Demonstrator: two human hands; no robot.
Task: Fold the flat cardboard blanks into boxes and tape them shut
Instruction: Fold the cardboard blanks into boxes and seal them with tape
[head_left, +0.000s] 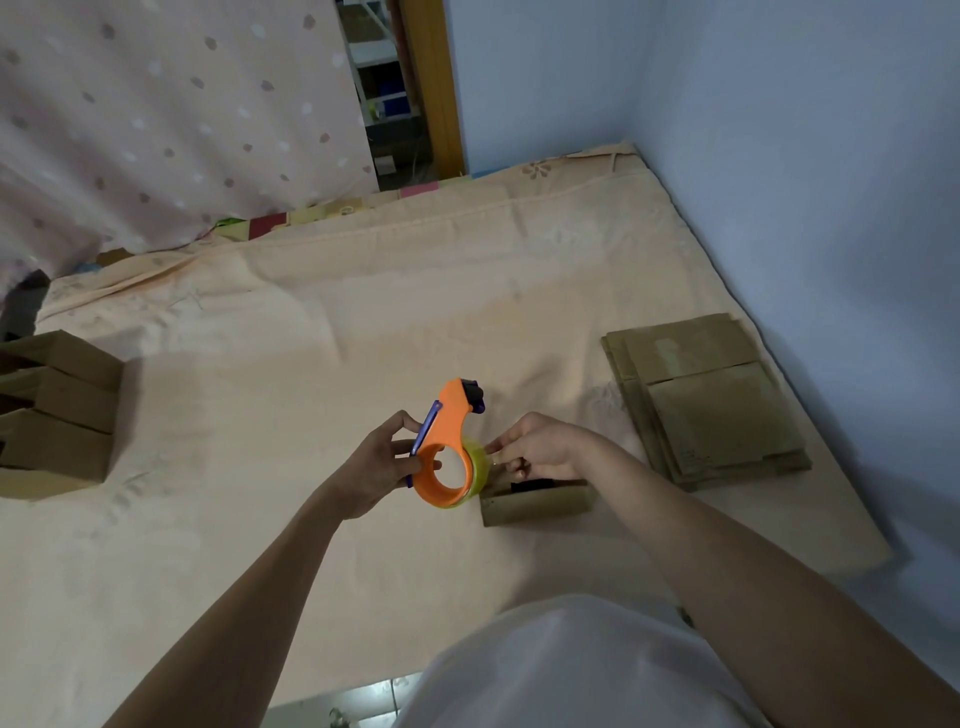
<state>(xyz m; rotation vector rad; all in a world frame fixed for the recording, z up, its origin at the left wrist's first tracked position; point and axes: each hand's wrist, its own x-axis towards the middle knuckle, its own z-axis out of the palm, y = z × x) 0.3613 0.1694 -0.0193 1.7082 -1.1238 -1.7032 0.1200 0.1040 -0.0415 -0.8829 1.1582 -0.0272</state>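
Flat blanks (711, 400) beside box (535, 501)

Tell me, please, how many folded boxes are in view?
4: three boxes stacked at the left edge, partly cut off, and one box under the right hand. More may lie outside the frame.

Folded brown box (535, 501), seemingly untaped; flat blanks (711, 405) stacked right.
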